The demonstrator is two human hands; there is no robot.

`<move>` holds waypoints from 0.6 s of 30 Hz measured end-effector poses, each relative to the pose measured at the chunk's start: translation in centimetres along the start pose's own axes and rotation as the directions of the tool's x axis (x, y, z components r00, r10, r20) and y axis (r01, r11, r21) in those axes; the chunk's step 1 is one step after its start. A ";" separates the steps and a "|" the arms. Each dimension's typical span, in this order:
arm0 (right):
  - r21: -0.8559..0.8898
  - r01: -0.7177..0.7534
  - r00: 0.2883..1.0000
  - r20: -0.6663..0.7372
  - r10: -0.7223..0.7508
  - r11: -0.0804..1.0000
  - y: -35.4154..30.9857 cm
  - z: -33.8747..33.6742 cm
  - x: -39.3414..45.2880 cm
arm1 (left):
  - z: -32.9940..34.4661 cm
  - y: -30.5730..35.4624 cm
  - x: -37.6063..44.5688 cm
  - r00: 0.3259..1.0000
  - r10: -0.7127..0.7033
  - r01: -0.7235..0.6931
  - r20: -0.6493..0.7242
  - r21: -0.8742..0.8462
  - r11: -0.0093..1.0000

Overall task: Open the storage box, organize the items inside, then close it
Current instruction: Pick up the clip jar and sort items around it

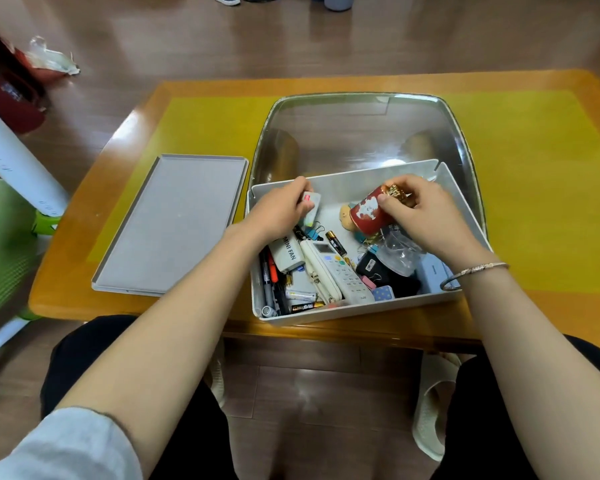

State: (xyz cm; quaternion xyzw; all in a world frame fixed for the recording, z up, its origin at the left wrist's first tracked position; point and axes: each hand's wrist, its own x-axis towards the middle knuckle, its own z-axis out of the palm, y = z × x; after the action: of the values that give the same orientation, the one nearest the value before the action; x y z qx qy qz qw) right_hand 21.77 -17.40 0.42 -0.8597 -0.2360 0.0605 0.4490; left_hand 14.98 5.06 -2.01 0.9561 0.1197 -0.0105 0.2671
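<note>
Both forearms reached into the open storage box (343, 315) at frame centre, lid (167, 226) set aside left, left hand (278, 211) pinching a small card (311, 202), right hand (426, 216) gripping a red tin (369, 213); sorting barely begun, closing left.

The wooden table (94, 258) bears a yellow mat (534, 188); on it rest the grey lid (168, 225) and storage box (354, 308).

Both hands (278, 211) (426, 216) hold items inside the open storage box (357, 311).
</note>
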 end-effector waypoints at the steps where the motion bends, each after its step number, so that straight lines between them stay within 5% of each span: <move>1: 0.008 -0.012 1.000 -0.008 0.012 1.000 0.1 0.0 0.1 | 0.0 -0.2 0.1 1.000 0.012 -0.013 0.018 0.040 0.999; 9: 0.018 -0.033 0.999 -0.014 0.033 0.999 0.4 0.3 0.3 | 0.2 0.3 1.7 0.978 0.051 -0.057 0.200 0.025 0.998; 15: 0.017 -0.038 0.999 0.008 0.037 0.999 0.5 0.4 0.2 | 1.0 0.4 2.1 0.962 0.058 -0.106 0.267 0.169 0.980; 18: 0.034 -0.046 0.999 0.000 0.046 0.998 0.7 0.3 0.3 | 1.0 0.6 1.9 0.951 0.053 -0.084 0.305 0.090 0.992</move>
State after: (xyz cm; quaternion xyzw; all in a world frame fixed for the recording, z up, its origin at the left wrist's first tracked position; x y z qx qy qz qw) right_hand 22.20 -17.33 -0.25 -0.8572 -0.2150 0.0745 0.4620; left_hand 17.04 4.51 -2.68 0.9592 0.0433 -0.1533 0.2334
